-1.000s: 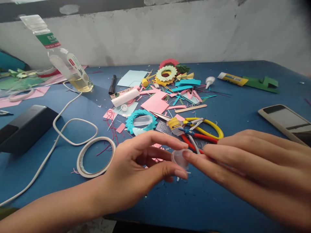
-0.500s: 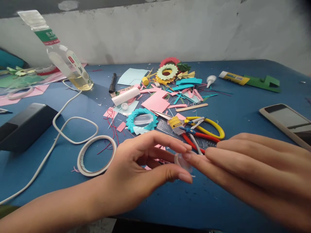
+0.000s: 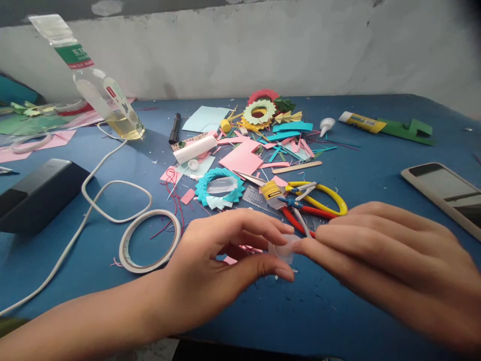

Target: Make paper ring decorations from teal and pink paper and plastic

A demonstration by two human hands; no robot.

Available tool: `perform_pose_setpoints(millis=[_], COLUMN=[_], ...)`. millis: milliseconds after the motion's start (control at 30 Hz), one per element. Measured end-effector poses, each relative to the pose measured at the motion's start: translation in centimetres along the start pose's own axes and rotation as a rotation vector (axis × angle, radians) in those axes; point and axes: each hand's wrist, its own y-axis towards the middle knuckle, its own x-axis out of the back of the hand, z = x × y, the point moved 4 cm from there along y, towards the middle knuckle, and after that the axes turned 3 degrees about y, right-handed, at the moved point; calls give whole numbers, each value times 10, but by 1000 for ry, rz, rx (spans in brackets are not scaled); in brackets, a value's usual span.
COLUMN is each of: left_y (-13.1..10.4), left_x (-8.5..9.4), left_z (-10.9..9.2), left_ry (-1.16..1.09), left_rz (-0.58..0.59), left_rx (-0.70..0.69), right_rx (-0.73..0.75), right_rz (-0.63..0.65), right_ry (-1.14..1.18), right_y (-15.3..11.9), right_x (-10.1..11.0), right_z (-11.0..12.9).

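Observation:
My left hand curves around a small, clear, round plastic piece, held between the thumb below and the fingers above. My right hand comes in from the right with its fingers pressed together; its fingertip touches the right edge of that piece, and its thumb is hidden. Just beyond the hands lie red-and-yellow-handled scissors and a yellow-labelled roll. A turquoise folded-paper ring lies farther left, with a clear piece inside it.
A tape roll lies left of my left hand, near a white cable and a dark box. A bottle stands behind. Paper scraps cover the middle; a phone and glue tube are right.
My right fingertip has drawn slightly right, away from my left fingertips, and more of the clear piece shows. My left hand has barely shifted.

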Motion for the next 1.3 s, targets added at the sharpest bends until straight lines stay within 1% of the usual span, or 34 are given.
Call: perform_pose_setpoints(millis=[67,167,267,367,433,567,633,733,867,967,1100,1200,1300], left_y=[0,-1,-1,-1,-1,-1,-1,-1,-1,0,0,-1,0], left_x=[1,3,5,6,6,6,6,6,6,6,5,5,4], left_z=[0,0,0,-2,-3,-4,-5,-5,-5,-5,-4,-3,-2], left_ry=[9,9,2,5,14,39,53,61,35,13,-20,-35,-49], left_rz=[-26,-58,-80,-94,-99,-84,-77,-80,-87,-78,-62,-43,-21], left_rx=[-16,-27,-37,-63,-77,-100,-113,-138,-173,-160,-146,-131,-124], right_rx=[-65,-144,-136,-121,-145,-248,-283,-280,-295,-292,-267,-217,-83], right_rz=[5,-21,-44,-106,-153,-224,-208,-176,-178,-160,-88,-23,61], right_ry=[33,51,61,66,66,58,68,66,58,106,124,85,101], right_y=[1,5,8,7,6,6,7,6,4,5,2,-1,1], right_x=[2,5,5,6,7,7,5,0,-2,-1,-1,-2,-5], right_z=[-5,-10,-11,-10,-9,-8,-7,-5,-5,-5,0,2,2])
